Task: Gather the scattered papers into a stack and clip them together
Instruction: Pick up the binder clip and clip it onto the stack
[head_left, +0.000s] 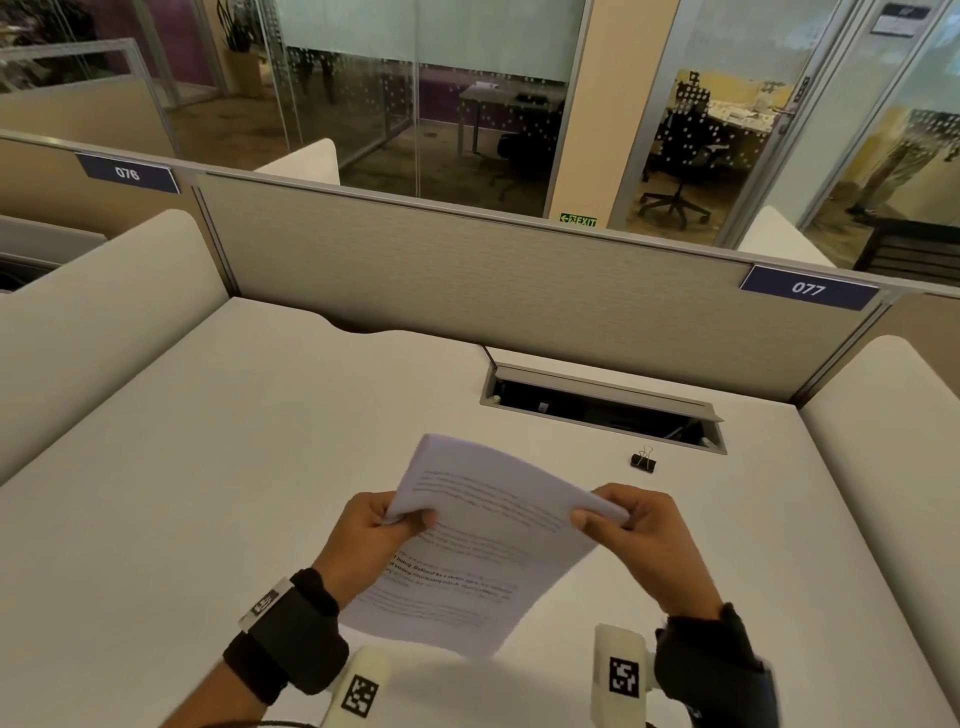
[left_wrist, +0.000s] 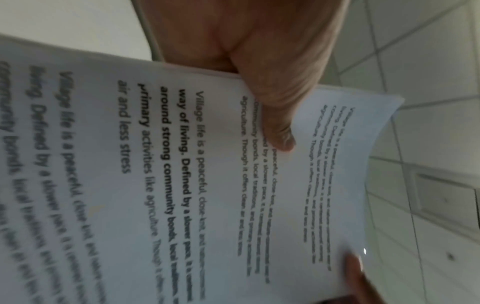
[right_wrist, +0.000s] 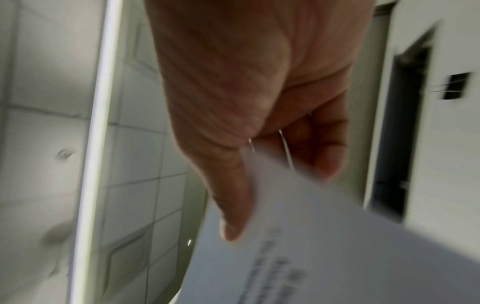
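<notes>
Paper stack (head_left: 483, 540) held above the near worktop (head_left: 208, 467), left hand (head_left: 371, 540) and right hand (head_left: 636, 530) each pinching a side edge. Print reads "Village life is a peaceful…". Binder clip (head_left: 642, 460) lies far right. Partition labels (head_left: 808, 287) read "076", "077".

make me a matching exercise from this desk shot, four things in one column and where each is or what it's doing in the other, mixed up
Things:
1. stack of papers
2. binder clip
3. left hand
4. label 077

Places or states:
A. on the partition's top edge, far right
B. lying on the desk, untouched
C. held above the desk by both hands
D. pinching the stack's left edge

Pairs: 1-C, 2-B, 3-D, 4-A
</notes>
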